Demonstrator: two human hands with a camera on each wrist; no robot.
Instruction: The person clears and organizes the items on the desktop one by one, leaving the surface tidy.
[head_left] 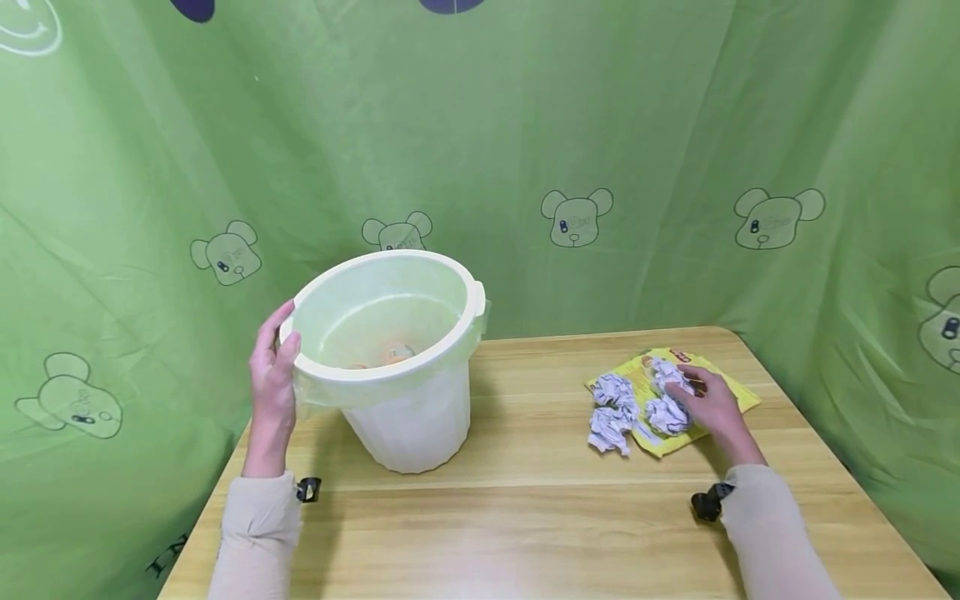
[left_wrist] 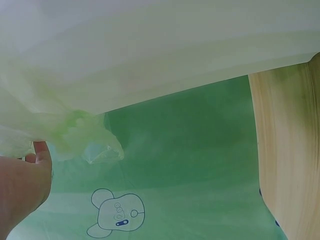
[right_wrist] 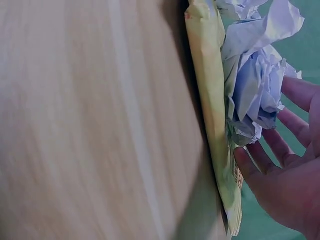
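Left hand: the left hand (head_left: 273, 371) grips the rim of the white bucket (head_left: 416, 429) on its left side, thumb on the near face, fingers behind.
Right hand: the right hand (head_left: 708, 404) has its fingers spread and only lightly bent at the farther paper ball (head_left: 666, 372), not wrapped round it.
Bucket place: on the left half of the wooden table (head_left: 510, 542), near the far edge, its mouth showing to the head view.
Bucket lining: a thin pale-green bag (left_wrist: 75, 132) folds over the rim and hangs outside in loose folds, bunched near the left hand.
Inside the bucket: an orange item (head_left: 393, 354) low down; the near wall and rim hide part of it, so what it is cannot be told.
Yellow packet: the packet (head_left: 738, 396) lies flat toward the table's far right corner, partly covered by paper and the right hand.
Other paper: the nearer ball (head_left: 667, 414) sits on the packet; an upper left ball (head_left: 613, 390) and a lower left ball (head_left: 611, 429) lie at its left side.
In the way: the bucket blocks sight of part of the far edge.
Wrists: pale sleeves (head_left: 258, 525), each with a small black camera (head_left: 707, 505) beside its cuff.
Backdrop: a green curtain (head_left: 637, 100) printed with bear heads, behind the far edge and along both sides.
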